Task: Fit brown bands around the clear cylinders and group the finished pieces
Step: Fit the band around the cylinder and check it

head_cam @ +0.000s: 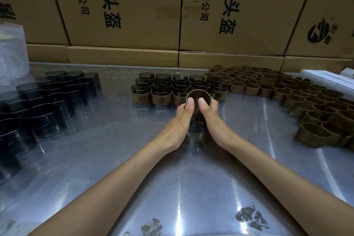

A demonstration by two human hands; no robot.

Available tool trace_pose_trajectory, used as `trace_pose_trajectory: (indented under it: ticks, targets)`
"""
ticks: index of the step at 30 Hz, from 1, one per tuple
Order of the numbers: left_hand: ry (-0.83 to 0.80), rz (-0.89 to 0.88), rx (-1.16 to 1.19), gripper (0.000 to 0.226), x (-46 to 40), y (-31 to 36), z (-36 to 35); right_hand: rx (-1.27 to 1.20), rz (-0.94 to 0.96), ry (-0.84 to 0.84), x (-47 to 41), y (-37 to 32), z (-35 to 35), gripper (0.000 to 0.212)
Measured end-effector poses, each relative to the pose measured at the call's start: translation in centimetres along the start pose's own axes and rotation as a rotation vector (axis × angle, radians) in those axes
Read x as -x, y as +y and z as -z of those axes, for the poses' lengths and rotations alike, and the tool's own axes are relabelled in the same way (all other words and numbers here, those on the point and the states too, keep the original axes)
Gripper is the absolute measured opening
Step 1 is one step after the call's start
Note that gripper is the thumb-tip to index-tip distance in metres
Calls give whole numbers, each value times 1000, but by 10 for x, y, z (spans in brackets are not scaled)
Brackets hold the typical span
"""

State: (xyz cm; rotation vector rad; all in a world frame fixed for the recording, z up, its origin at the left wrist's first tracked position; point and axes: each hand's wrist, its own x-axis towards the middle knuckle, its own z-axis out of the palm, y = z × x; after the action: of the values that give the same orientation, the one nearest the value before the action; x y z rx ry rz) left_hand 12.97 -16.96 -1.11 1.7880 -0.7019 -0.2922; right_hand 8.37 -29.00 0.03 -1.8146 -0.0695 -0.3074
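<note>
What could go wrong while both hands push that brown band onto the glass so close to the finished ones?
The left hand and right hand work the brown band right beside the finished pieces; a slip could knock them over. The clear cylinder looks smooth and might slide on the shiny metal table. The band might also seat crooked.

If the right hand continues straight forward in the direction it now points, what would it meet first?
Probably the group of finished clear cylinders with brown bands directly behind the brown band that the right hand holds together with the left hand; how much gap remains is unclear.
</note>
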Motion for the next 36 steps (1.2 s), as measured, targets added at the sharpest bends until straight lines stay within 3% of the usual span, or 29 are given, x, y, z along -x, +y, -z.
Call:
trace_pose_trajectory:
  ticks: [4, 8, 12, 14, 22, 26, 32, 36]
  targets:
    - [29, 6, 156, 88, 2, 5, 0, -74, -15, 18, 1, 0, -3, 74]
    - [51, 21, 306, 40, 3, 9, 0, -182, -50, 105, 3, 1, -2, 75]
    - [31, 1, 418, 32, 7, 13, 2, -284, -40, 165, 4, 5, -3, 37]
    - [53, 11, 469, 30, 7, 13, 3, -306, -42, 170, 4, 5, -3, 29]
    - [47, 44, 592, 38, 12, 17, 7, -428, -49, 206, 5, 3, -2, 46]
    - [24, 69, 678, 39, 13, 19, 5, -540, -84, 213, 4, 1, 0, 44]
    - [-151, 238, 723, 54, 9, 22, 22, -627, -61, 196, 5, -2, 1, 38]
    - [-256, 388, 708, 74, 10, 20, 34, -587, -80, 165, 10, -9, 4, 65]
